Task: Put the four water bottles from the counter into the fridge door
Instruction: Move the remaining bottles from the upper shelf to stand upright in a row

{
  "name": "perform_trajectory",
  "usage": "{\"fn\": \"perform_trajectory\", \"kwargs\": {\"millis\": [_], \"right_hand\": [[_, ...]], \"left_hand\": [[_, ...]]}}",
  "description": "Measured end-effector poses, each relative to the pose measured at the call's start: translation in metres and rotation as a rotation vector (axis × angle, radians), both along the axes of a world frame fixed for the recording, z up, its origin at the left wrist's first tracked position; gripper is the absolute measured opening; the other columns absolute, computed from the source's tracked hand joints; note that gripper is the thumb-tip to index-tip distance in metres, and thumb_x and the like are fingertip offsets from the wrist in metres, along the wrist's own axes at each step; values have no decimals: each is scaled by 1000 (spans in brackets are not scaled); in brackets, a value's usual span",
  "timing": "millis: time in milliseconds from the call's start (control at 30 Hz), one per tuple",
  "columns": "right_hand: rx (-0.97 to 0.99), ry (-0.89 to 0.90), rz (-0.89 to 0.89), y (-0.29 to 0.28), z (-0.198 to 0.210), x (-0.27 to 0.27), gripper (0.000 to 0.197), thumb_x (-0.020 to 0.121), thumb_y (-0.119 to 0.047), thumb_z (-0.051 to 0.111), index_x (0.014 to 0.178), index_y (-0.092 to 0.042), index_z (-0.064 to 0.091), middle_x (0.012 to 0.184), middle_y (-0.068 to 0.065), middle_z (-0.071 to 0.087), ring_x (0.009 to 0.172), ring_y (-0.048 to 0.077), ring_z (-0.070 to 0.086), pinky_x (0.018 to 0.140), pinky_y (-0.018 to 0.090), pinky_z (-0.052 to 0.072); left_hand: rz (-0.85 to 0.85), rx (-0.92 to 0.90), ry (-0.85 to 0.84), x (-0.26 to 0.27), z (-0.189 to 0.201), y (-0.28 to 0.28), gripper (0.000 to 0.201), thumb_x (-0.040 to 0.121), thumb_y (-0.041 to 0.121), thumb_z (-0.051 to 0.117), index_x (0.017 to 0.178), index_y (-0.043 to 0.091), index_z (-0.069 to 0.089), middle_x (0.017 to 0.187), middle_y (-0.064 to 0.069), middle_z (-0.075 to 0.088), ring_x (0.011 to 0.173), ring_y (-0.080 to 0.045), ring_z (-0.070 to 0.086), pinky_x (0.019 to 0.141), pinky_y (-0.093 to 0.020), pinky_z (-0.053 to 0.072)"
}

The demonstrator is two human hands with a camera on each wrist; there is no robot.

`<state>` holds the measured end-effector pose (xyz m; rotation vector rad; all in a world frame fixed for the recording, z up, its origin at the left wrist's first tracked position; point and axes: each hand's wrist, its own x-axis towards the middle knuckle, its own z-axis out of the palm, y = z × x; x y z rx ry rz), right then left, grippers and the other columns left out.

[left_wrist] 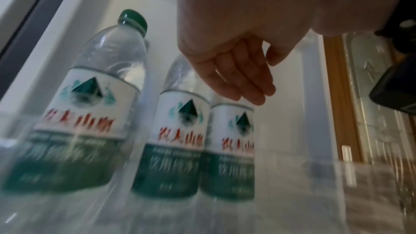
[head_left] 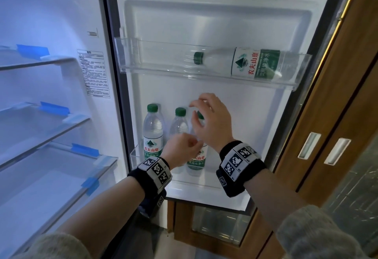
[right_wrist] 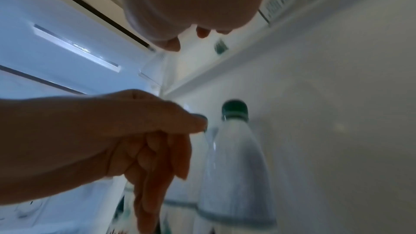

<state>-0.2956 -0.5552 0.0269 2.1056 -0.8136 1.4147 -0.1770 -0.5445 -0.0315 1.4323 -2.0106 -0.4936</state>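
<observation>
Three green-capped water bottles stand upright in the lower door bin [head_left: 134, 154]: the left bottle [head_left: 153, 132], the middle bottle [head_left: 179, 125] and the right bottle [head_left: 197, 161]. A fourth, larger bottle [head_left: 255, 64] lies on its side in the upper door bin [head_left: 155, 68]. My right hand [head_left: 197, 113] hovers with fingers spread around the right bottle's cap, apart from it in the right wrist view [right_wrist: 235, 108]. My left hand [head_left: 190, 144] hangs loosely curled in front of the middle and right bottles. Its fingers [left_wrist: 247, 93] hold nothing, just above the labels [left_wrist: 234, 140].
The lit fridge interior [head_left: 51, 95] lies to the left, its glass shelves taped in blue. A wooden cabinet [head_left: 327, 136] with recessed handles stands right of the door. The lower bin has free room to the right of the bottles.
</observation>
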Motion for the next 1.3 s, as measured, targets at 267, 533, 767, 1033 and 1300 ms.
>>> {"fn": "perform_trajectory", "kwargs": {"millis": [267, 533, 767, 1033, 1300], "right_hand": [[-237, -160, -123, 27, 120, 0, 8, 76, -11, 63, 76, -13, 70, 82, 4, 66, 80, 27, 59, 66, 31, 41], [420, -18, -503, -8, 192, -13, 17, 85, -36, 63, 95, -23, 67, 102, -4, 66, 104, 20, 57, 89, 36, 46], [913, 191, -549, -38, 209, -6, 43, 67, -42, 79, 57, -14, 49, 60, 1, 52, 62, 23, 53, 53, 26, 38], [988, 344, -545, -28, 215, -10, 29, 40, -43, 91, 39, -31, 65, 52, -5, 60, 54, 20, 59, 50, 23, 37], [947, 331, -544, -26, 212, -12, 28, 50, -33, 88, 37, -35, 64, 36, -14, 55, 48, 10, 57, 44, 17, 36]], "left_hand": [[-71, -675, 383, -14, 91, 12, 34, 88, 27, 52, 72, 4, 70, 67, -7, 71, 58, -18, 64, 60, -32, 56], [115, -1005, 271, 2, 173, -6, 32, 92, 24, 45, 107, 5, 66, 105, -8, 68, 101, -20, 59, 90, -19, 35], [354, -989, 24, 16, 174, -33, 41, 95, 32, 42, 68, 14, 67, 58, 0, 55, 63, -28, 51, 80, -38, 42], [394, -932, -12, 14, 176, -36, 44, 96, 38, 40, 57, 20, 50, 55, 7, 43, 61, -21, 40, 79, -37, 39], [402, -912, -16, 14, 176, -37, 47, 95, 39, 40, 59, 16, 59, 58, 5, 54, 62, -20, 41, 80, -37, 39]]}}
